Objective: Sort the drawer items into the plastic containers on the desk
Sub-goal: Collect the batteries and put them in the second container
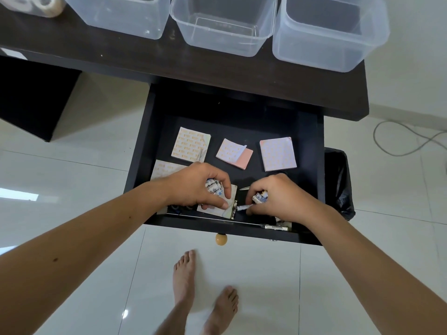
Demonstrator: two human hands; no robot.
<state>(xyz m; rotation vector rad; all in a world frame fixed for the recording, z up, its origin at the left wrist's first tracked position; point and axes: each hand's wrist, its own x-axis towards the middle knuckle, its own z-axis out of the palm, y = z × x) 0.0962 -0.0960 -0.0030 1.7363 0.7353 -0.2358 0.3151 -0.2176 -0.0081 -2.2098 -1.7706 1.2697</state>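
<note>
- Clearly the batteries (260,197) at the front of the open drawer (312,165) are small, hard, smooth cylinders: dense for their size, likely to roll, best pinched across the middle.
- Left hand (200,187) is curled around several; right hand (271,197) clutches a few more.
- Sticky-note pads (278,154) behind are light, flat; lift by an edge.
- Three clear containers (223,27) wait on the table (72,49), apparently bare inside.

Three containers (223,27) on desk (121,59), behind open drawer (312,151).
</note>
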